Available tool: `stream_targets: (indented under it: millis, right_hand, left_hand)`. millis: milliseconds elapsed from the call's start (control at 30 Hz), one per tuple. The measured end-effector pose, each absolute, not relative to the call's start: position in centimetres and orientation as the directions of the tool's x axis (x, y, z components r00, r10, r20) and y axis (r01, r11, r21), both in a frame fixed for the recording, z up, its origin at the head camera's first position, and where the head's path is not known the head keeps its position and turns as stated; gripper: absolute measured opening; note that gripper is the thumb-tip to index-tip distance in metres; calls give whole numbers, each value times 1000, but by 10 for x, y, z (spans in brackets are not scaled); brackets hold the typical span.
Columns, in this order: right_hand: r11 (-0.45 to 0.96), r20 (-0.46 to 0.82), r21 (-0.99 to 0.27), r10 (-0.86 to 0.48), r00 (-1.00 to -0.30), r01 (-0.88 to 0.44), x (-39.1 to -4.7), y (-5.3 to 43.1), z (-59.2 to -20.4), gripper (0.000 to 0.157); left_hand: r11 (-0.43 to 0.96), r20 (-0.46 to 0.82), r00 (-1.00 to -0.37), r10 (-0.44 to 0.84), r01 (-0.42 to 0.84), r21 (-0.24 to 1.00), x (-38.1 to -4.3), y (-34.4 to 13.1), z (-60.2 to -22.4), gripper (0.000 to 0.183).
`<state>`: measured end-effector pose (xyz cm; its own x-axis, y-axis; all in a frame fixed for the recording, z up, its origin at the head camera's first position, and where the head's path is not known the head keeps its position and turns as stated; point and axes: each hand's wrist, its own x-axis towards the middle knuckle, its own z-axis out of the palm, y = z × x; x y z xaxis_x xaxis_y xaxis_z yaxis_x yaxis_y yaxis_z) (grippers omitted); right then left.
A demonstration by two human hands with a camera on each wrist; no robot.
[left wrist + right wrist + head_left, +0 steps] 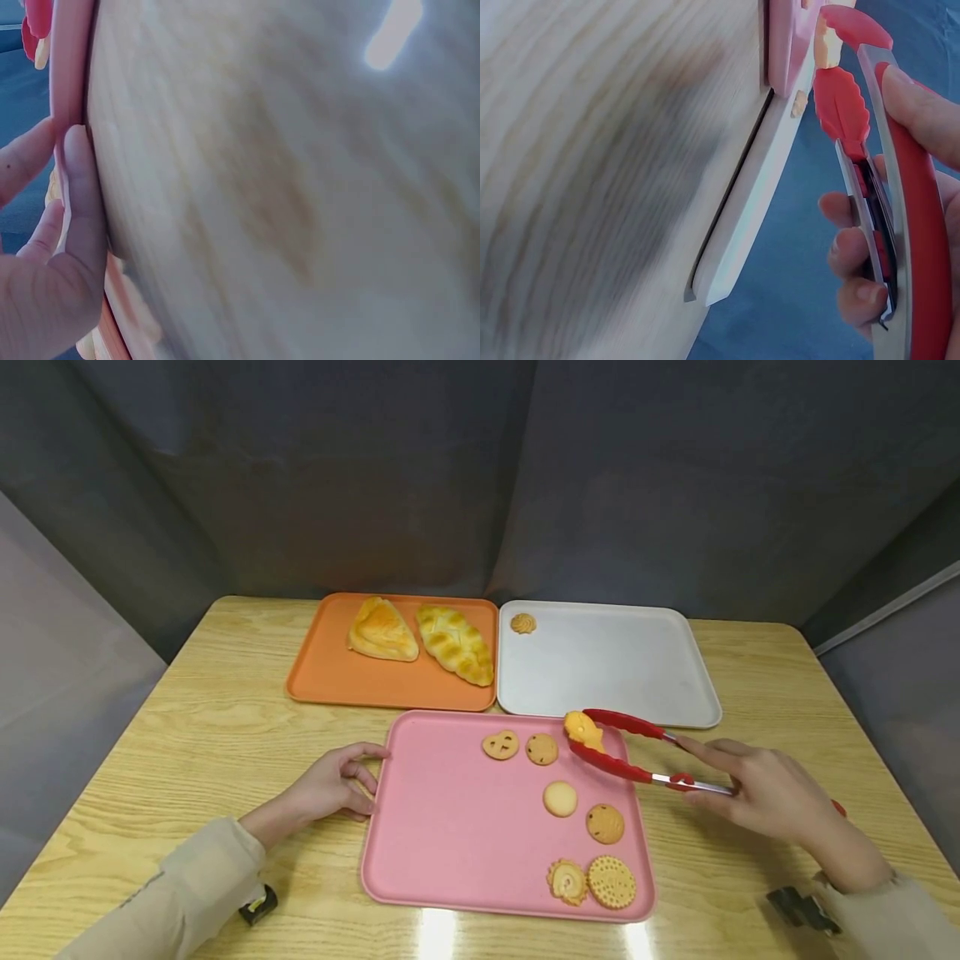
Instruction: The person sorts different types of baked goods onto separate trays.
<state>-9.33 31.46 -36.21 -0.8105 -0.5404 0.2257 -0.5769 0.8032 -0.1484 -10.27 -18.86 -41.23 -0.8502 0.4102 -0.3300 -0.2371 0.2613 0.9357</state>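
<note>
My right hand (772,789) grips a pair of red-tipped metal tongs (622,768), fingers and thumb round the arms in the right wrist view. Between the tong tips sits a small yellow-orange, fish-shaped cookie (583,731), over the far right corner of the pink tray (450,827). At that tray's left rim is my left hand (333,785); in the left wrist view its thumb (82,195) and a fingertip hold the edge. The tray bears several cookies, among them a heart-shaped cookie (501,745), a plain round cookie (560,799) and a dotted round cookie (612,882).
Behind the pink tray stand an orange tray (330,681) and a white tray (615,664), side by side. The orange one bears a triangular pastry (382,631) and a braided bread (456,643). A swirled cookie (523,623) lies in the white tray's far left corner.
</note>
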Motion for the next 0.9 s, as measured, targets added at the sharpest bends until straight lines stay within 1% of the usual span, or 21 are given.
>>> stream_targets:
  millis: [267, 567, 667, 833, 900]
  right_hand:
    - [797, 261, -150, -540, -801, -586, -101, 310, -361, 69]
    - [791, 260, -141, -550, -794, -595, -113, 303, -360, 66]
    - [791, 247, -149, -552, -796, -594, -118, 301, -358, 66]
    - [811, 196, -170, -529, -826, -559, -126, 294, -354, 65]
    - [812, 190, -172, -528, -828, -557, -129, 292, -353, 64]
  left_hand:
    - [256, -327, -849, 414, -236, 937, -103, -189, -413, 69]
    - [259, -326, -852, 409, -234, 937, -104, -189, -414, 69]
    - [260, -327, -852, 408, -235, 937, -104, -189, -415, 69]
    - [263, -331, -851, 407, -237, 935, -104, -189, -415, 69]
    - [265, -331, -852, 405, -237, 935, -104, -188, -414, 69]
